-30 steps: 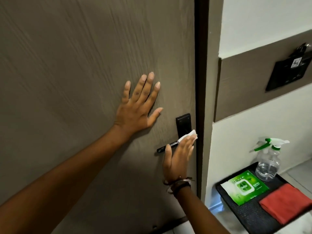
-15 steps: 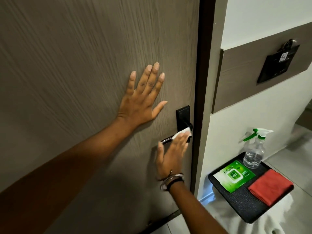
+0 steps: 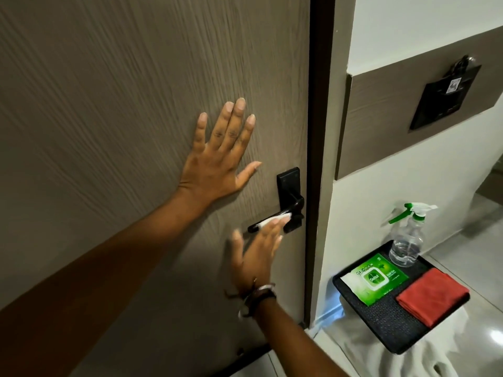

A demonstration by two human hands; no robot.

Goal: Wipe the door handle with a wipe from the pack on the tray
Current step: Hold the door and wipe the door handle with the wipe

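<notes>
The black lever door handle [image 3: 292,205] sits on the brown door [image 3: 122,104], close to its right edge. My right hand [image 3: 257,250] presses a white wipe [image 3: 275,220] against the lever with flat fingers, blurred by motion. My left hand [image 3: 217,161] lies flat on the door, fingers spread, up and to the left of the handle, holding nothing. The green wipe pack [image 3: 374,278] lies on the black tray [image 3: 386,325] at the lower right.
On the tray also stand a clear spray bottle [image 3: 407,240] with a green trigger and a folded red cloth [image 3: 432,297]. The dark door frame [image 3: 317,131] runs beside the handle. A black card holder [image 3: 446,102] hangs on the wall panel. White cloth lies under the tray.
My right hand has slid the wipe left along the lever, from the plate end toward its middle. The left hand stays flat on the door; the view shifted.
</notes>
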